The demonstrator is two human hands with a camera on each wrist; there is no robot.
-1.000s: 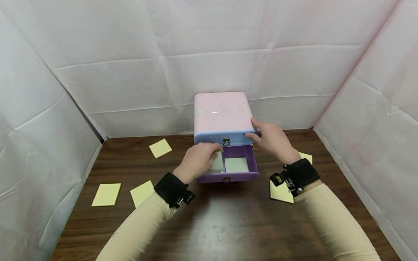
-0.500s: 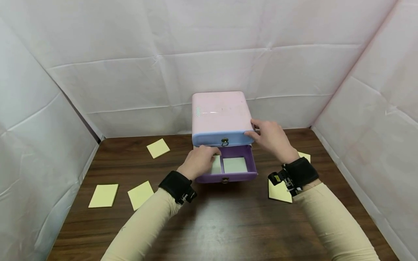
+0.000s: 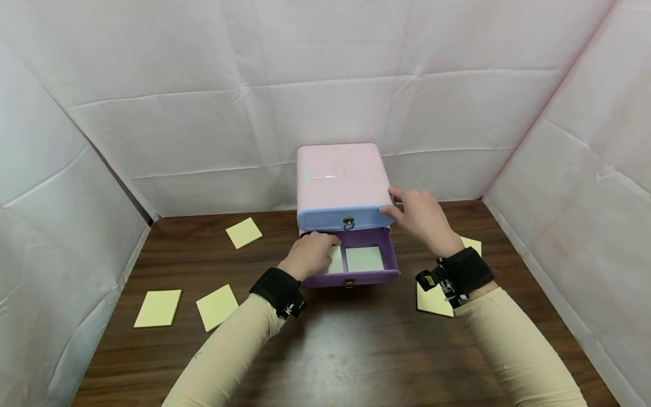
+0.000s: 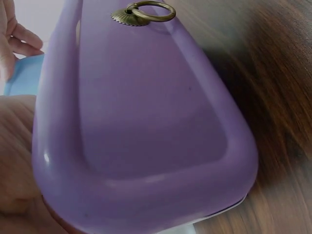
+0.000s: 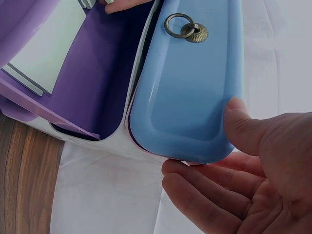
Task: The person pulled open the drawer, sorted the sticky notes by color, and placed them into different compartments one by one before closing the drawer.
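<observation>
White sheeting walls in a dark wooden table (image 3: pixel 325 350) on which a small pink drawer cabinet (image 3: pixel 339 176) stands. Its purple lower drawer (image 3: pixel 363 277) is pulled out toward the person, long axis running left to right, with a divider and pale sticky notes (image 3: pixel 364 258) lying flat in its compartments. The left hand (image 3: pixel 310 255) is the nearer one: its curled fingers dip into the drawer's left compartment, directly over the note there, though whether they pinch it I cannot tell. The right hand (image 3: pixel 419 217) steadies the cabinet's right side beside the closed blue upper drawer (image 5: pixel 190 92), fingers gently bent, thumb on the front corner. Loose yellow sticky notes (image 3: pixel 217 306) lie outward of both wrists.
</observation>
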